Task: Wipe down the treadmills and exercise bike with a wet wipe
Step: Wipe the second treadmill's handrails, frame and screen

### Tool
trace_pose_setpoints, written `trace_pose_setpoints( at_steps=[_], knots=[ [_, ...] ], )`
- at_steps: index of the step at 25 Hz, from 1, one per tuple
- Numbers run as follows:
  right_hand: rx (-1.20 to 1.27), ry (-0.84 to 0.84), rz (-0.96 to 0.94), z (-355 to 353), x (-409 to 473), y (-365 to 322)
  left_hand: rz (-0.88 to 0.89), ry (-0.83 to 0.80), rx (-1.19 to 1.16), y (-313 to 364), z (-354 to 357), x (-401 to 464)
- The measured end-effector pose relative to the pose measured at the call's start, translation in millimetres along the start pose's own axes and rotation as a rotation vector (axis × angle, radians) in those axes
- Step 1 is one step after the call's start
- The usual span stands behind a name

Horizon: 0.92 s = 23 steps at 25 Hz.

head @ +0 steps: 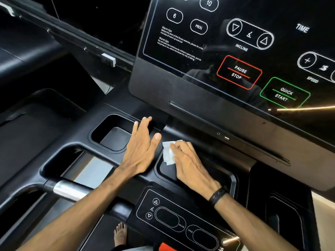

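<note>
I stand at a black treadmill console with a glossy touch panel above a moulded tray deck. My right hand presses a crumpled white wet wipe onto the edge of the middle tray recess, fingers curled over the wipe. My left hand lies flat on the ridge between the left cup holder and that recess, fingers straight and holding nothing.
A chrome-and-black handlebar runs along the lower left. A lower control pad with incline and speed buttons sits in front of the tray. Another cup recess is at the right. My bare foot stands on the belt below.
</note>
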State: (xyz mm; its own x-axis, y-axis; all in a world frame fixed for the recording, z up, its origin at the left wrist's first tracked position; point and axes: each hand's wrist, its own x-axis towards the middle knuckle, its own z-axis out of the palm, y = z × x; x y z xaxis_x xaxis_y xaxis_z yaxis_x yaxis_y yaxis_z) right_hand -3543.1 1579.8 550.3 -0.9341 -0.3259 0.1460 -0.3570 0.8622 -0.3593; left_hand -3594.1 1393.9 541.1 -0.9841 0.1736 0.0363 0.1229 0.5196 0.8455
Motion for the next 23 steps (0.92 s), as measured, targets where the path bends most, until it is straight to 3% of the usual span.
trace_pose_setpoints(
  at_steps=[7, 13, 16, 19, 23],
  knots=[
    [0.298, -0.288, -0.097, -17, -26, -18, 0.060, 0.034, -0.004, -5, 3, 4],
    [0.188, -0.518, 0.319, -76, -70, 35, 0.331, -0.004, 0.225, -9, 9, 6],
    [0.101, -0.377, 0.267, -75, -61, 31, 0.387, 0.003, 0.248, -8, 13, 8],
    [0.175, -0.197, 0.157, -35, -27, 2, 0.360, 0.014, 0.197, -14, 11, 9],
    [0.156, -0.218, 0.040, -24, -20, -1, 0.369, 0.008, 0.201, -15, 9, 5]
  ],
)
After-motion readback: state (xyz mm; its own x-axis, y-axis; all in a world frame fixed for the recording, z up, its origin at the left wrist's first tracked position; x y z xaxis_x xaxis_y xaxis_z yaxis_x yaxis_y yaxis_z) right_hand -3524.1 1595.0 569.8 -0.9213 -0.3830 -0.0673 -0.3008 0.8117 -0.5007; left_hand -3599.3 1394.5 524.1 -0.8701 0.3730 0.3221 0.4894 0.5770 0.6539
